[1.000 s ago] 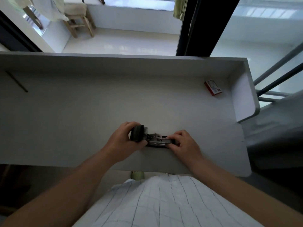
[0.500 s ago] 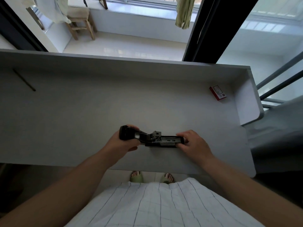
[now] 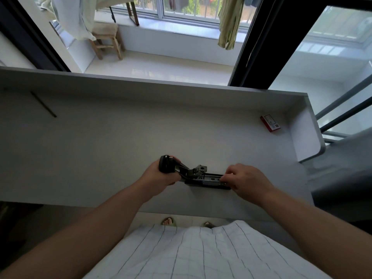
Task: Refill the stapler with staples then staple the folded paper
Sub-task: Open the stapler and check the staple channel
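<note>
One stapler (image 3: 199,175), black, swung fully open near the front edge of the bench (image 3: 120,148), roughly centre. Your left hand (image 3: 161,175) is wrapped around the stapler's black top cover, which is folded back to the left and lifted off the surface. Your right hand (image 3: 244,180) pinches the far right end of the base and metal staple channel, fingers narrow and closed on it. The channel lies exposed between your two hands; whether staples sit in it is too small to tell. One small red-and-white box (image 3: 270,123) lies well apart at the back right, close to the bench's raised side wall; its label is unreadable. One thin dark stick-like item (image 3: 43,104) lies at the far left, diagonal, also well apart from the stapler. Two forearms, bare. A white checked garment (image 3: 201,252) fills the lower frame, and two feet in sandals (image 3: 169,220) show beneath the bench edge. Beyond the bench: one wooden stool (image 3: 106,42) and one green cloth (image 3: 228,23) hanging by the window.
</note>
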